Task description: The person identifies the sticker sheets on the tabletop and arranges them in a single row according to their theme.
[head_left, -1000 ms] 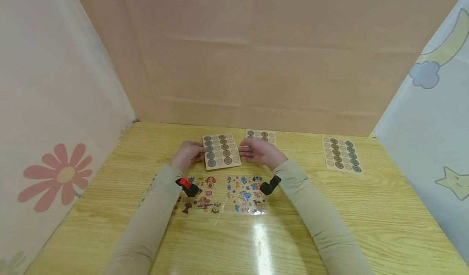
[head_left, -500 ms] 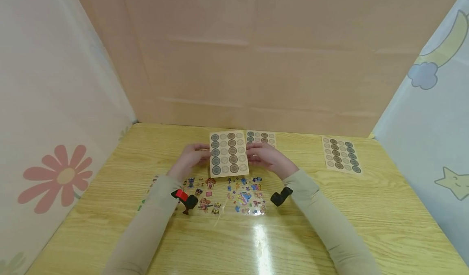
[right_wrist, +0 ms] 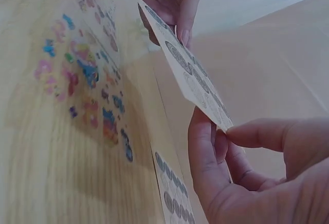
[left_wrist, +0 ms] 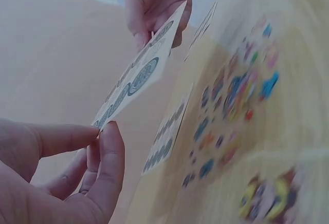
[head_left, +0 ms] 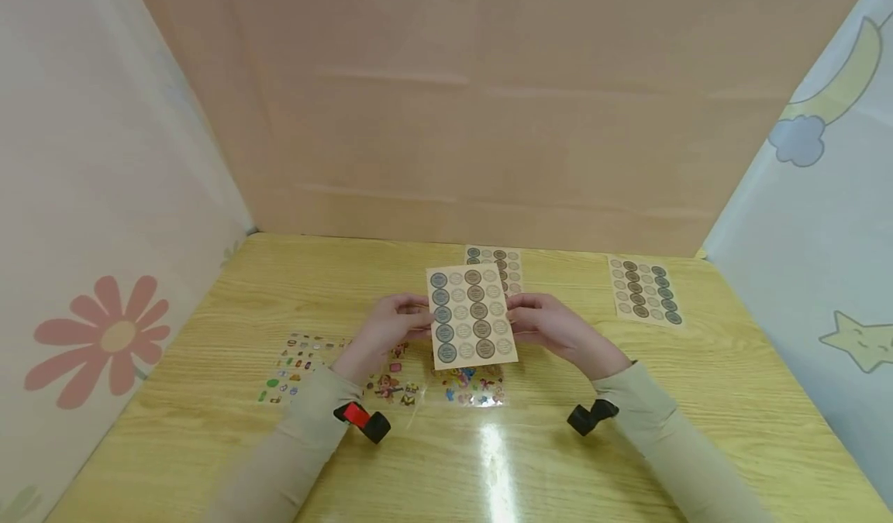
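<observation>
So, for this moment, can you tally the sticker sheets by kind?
Round kind: 3 (held sheet, back sheet, far-right sheet)
Colourful kind: seemingly 3 (food-like left sheet, middle sheet, near-right sheet); the left sleeve hides where the first two meet
Total: 6, on that reading

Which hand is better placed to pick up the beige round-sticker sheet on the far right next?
Likely the right hand, nearer that beige rectangular sheet; the left hand is farther away. Both pinch a similar sticker sheet, so would first let go.
</observation>
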Available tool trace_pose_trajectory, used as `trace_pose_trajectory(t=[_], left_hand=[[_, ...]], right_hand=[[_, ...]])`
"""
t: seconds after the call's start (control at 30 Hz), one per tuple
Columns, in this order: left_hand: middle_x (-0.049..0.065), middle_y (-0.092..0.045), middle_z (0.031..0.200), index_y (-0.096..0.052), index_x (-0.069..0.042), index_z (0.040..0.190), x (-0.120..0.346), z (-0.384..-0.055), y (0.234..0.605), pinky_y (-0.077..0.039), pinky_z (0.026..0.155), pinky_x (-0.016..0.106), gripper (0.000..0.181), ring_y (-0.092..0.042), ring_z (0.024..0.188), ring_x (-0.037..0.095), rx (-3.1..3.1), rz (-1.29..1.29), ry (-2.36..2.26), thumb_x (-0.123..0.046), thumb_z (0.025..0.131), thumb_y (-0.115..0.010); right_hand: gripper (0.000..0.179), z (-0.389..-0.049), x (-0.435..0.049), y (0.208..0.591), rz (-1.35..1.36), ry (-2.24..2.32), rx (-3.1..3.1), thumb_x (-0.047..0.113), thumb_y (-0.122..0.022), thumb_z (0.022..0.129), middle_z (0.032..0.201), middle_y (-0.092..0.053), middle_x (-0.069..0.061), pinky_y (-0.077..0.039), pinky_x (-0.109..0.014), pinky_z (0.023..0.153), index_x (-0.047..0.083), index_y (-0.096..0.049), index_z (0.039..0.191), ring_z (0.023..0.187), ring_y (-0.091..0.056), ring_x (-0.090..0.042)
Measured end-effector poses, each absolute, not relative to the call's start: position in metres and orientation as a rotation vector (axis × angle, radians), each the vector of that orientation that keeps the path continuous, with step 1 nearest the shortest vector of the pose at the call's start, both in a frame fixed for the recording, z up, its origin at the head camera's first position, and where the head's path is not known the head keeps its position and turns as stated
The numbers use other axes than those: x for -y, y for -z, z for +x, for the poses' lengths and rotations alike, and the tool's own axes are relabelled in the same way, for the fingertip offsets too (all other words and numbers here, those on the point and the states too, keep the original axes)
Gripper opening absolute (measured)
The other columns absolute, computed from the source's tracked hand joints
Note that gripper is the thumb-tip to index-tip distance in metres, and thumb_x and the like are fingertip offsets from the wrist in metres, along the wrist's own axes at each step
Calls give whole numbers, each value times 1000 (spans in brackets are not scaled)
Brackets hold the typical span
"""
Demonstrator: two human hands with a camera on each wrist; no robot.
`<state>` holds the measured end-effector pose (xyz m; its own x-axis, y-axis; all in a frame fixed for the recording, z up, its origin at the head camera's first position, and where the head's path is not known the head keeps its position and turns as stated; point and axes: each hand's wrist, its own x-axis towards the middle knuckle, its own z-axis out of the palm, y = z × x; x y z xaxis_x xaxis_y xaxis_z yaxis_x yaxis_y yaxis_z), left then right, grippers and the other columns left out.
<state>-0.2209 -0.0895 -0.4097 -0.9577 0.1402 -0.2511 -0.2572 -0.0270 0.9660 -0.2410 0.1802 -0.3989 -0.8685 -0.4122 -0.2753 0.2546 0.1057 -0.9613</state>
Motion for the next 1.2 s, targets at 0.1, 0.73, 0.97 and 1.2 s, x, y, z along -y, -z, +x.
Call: trace_pose_trajectory(t=[0.1, 0.73, 0.97, 1.2], left_hand=[[14, -59, 95, -60, 5, 117, 75, -214, 409, -56, 81, 40, 29, -64, 76, 20, -1921, -94, -2099, 1, 89, -66], [13, -64, 84, -66, 6, 99, 2, -196, 433, -59, 69, 32, 20, -66, 67, 17, -1784, -138, -2225, 7, 80, -72], [13, -66, 83, -67, 4, 96, -14, -191, 441, -59, 69, 34, 20, -67, 67, 19, -1759, -191, -2242, 8, 78, -73], [15, -67, 84, -66, 6, 102, -21, -188, 443, -58, 70, 33, 25, -69, 70, 22, -1723, -185, -2242, 9, 78, -72]], right_hand=[[31, -233, -197, 400, -181, 1803, -1921, 2, -49, 96, 101, -63, -11, -55, -37, 83, -15, -45, 121, 89, -65, -22], [37, -185, -260, 424, -24, 1797, -1967, 4, -49, 98, 98, -65, -9, -57, -38, 77, -16, -38, 127, 86, -66, -22], [40, -179, -273, 426, 11, 1785, -2003, 5, -50, 98, 98, -65, -8, -57, -37, 77, -17, -37, 128, 86, -66, -22], [43, -177, -286, 424, 27, 1772, -2008, 7, -49, 99, 98, -65, -8, -57, -36, 77, -17, -35, 131, 86, -66, -20]])
